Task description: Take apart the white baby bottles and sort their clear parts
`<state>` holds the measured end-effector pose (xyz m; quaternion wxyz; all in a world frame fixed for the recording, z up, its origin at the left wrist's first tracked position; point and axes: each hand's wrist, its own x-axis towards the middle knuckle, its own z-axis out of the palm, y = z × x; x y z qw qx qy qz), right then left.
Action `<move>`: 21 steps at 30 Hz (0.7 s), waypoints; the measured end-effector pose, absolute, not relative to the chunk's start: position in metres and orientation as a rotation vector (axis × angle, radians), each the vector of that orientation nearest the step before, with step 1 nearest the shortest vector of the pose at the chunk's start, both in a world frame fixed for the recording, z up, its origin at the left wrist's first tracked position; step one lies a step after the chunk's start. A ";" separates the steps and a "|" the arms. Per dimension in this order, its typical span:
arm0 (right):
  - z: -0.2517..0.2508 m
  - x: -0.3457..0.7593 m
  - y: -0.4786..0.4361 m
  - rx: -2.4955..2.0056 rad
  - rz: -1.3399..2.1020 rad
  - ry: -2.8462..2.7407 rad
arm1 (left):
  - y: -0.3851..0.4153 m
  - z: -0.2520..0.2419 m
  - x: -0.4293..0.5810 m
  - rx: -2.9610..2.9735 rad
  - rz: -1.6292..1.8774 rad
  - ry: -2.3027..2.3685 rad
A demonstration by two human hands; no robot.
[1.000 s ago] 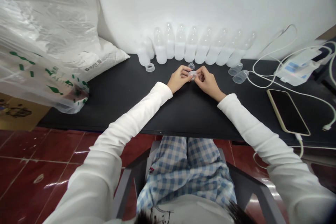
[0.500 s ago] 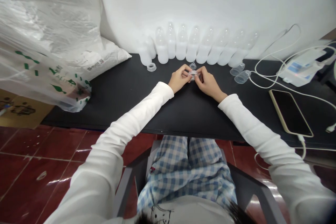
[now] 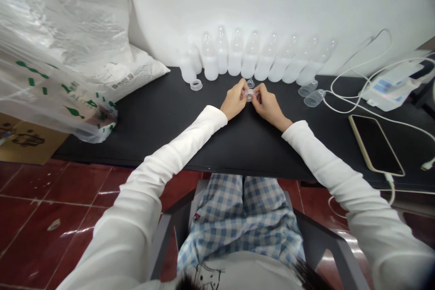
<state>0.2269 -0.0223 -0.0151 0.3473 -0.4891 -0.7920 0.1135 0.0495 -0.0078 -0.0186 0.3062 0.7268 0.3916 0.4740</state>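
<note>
Seen from above, a seated person in white sleeves reaches both arms forward across a black desk (image 3: 163, 113). The left hand (image 3: 234, 99) and the right hand (image 3: 268, 105) meet just above the middle of the frame, fingertips turned toward each other. Between them sits a small clear plastic piece (image 3: 249, 94), pinched from both sides: each hand's grip is closed on it, the left from the left side, the right from the right (its exact shape is too small to make out). It is held low over the desk, just in front of a second small clear cap (image 3: 250, 83) that lies on the surface.

Behind the hands, along the white wall, stands a row of translucent bottles (image 3: 251, 56). A loose clear ring (image 3: 196, 84) lies at the left end of the row, and two clear cups (image 3: 311, 94) lie tipped over at the right end. A large plastic bag (image 3: 57, 45) fills the upper left of the frame. At the right edge lie a dark phone (image 3: 375, 144), white cables (image 3: 353, 77) and a white device (image 3: 390, 88). Checked trousers and a red tiled floor show along the bottom.
</note>
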 end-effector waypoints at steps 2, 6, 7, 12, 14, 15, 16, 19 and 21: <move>-0.016 0.228 -0.022 -1.230 0.265 -2.059 | -0.004 -0.022 0.048 1.922 1.264 1.019; -0.018 0.229 -0.021 -1.158 0.262 -2.056 | 0.000 -0.026 0.046 1.889 1.226 0.996; -0.018 0.230 -0.020 -1.159 0.270 -2.047 | -0.001 -0.026 0.046 1.878 1.210 0.995; -0.020 0.231 -0.019 -1.188 0.300 -2.006 | -0.007 -0.020 0.047 1.833 1.156 0.969; -0.021 0.232 -0.018 -1.182 0.292 -2.009 | -0.008 -0.018 0.047 1.852 1.151 0.955; -0.022 0.232 -0.018 -1.184 0.286 -2.011 | -0.008 -0.018 0.047 1.869 1.154 0.949; -0.022 0.232 -0.018 -1.189 0.278 -2.013 | -0.008 -0.018 0.047 1.886 1.162 0.946; -0.022 0.232 -0.018 -1.224 0.248 -2.020 | -0.008 -0.018 0.047 1.940 1.195 0.947; -0.022 0.232 -0.018 -1.237 0.231 -2.022 | -0.008 -0.019 0.047 1.985 1.215 0.947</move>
